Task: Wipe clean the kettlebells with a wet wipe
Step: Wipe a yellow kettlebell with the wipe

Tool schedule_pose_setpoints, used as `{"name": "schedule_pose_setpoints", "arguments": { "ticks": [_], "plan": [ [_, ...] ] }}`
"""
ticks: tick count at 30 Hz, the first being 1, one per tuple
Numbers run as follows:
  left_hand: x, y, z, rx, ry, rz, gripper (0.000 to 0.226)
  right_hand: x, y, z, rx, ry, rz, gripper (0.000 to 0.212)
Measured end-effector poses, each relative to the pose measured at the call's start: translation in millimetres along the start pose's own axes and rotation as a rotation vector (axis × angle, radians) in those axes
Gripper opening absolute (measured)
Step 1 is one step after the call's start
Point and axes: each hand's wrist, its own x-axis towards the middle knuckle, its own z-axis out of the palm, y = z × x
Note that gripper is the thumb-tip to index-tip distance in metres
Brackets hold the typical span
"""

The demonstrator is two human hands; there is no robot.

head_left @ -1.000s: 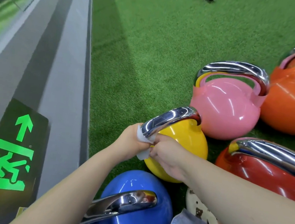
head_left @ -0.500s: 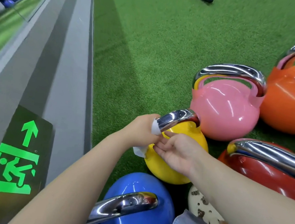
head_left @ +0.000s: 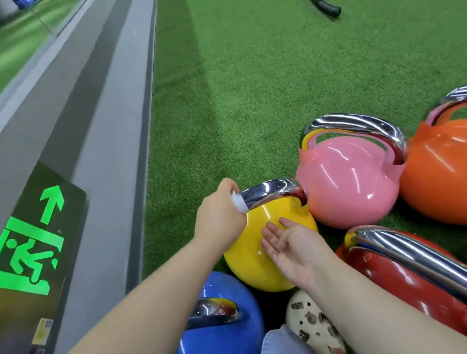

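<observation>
my left hand left of nearest kettlebell, right hand over it, more kettlebells behind, floor sign far left

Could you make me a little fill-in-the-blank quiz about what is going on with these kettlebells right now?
1. The left hand holds the wet wipe against the chrome handle of the ____ kettlebell.
2. The right hand is ____, palm up, holding nothing.
3. The pink kettlebell sits between the yellow one and the ____ one.
4. All the kettlebells stand on green ____.

Missing words: yellow; open; orange; turf
</observation>
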Motion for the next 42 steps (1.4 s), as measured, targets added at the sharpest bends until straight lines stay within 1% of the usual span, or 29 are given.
{"name": "schedule_pose_setpoints", "arguments": {
  "ticks": [2,4,5,7,9,11,14,16,19,22,27,29,32,34,37,39,41,42],
  "plan": [
    [-10,4,16,-0.046,0.215,-0.113,0.024,-4,0,0,-0.009,0.012,-0.010,0.063],
    [-14,6,31,-0.272,0.418,-0.334,0.023,-8,-1,-2,-0.027,0.009,-0.029,0.064],
    [-15,5,36,-0.423,0.483,-0.444,0.022,-10,-1,-4,-0.043,0.005,-0.036,0.065],
    [-16,0,44,-0.636,0.516,-0.586,0.017,-13,-4,-8,-0.072,-0.003,-0.042,0.064],
    [-16,-6,46,-0.671,0.495,-0.631,0.015,-15,-7,-13,-0.089,-0.017,-0.038,0.063],
    [-16,-9,44,-0.598,0.445,-0.580,0.014,-15,-10,-16,-0.121,-0.026,-0.034,0.061],
    [-16,-12,33,-0.397,0.324,-0.417,0.017,-12,-13,-19,-0.166,-0.024,-0.033,0.056],
    [-13,-8,21,-0.196,0.230,-0.274,0.021,-10,-13,-18,-0.182,-0.017,-0.053,0.051],
    [-1,10,8,0.183,0.078,-0.081,0.028,-5,-14,-15,-0.223,0.003,-0.118,0.050],
    [8,22,7,0.455,0.015,0.084,0.027,-3,-20,-13,-0.294,0.019,-0.195,0.052],
    [16,49,14,0.642,-0.012,0.198,0.037,-2,-34,-15,-0.328,0.040,-0.281,0.053],
    [20,64,20,0.714,-0.023,0.282,0.041,-4,-37,-16,-0.355,0.051,-0.307,0.053],
    [25,84,30,0.817,-0.071,0.414,0.037,-6,-39,-19,-0.370,0.096,-0.355,0.050],
    [28,92,38,0.867,-0.119,0.473,0.036,-5,-43,-22,-0.401,0.140,-0.396,0.049],
    [32,103,50,0.979,-0.203,0.522,0.042,-3,-49,-24,-0.415,0.173,-0.437,0.046],
    [36,108,56,1.047,-0.296,0.553,0.042,-6,-56,-22,-0.444,0.180,-0.474,0.045],
    [39,111,63,1.117,-0.392,0.606,0.043,-10,-64,-20,-0.519,0.187,-0.553,0.039],
    [38,111,65,1.172,-0.402,0.629,0.043,-11,-69,-18,-0.566,0.174,-0.609,0.038]
  ]
}}
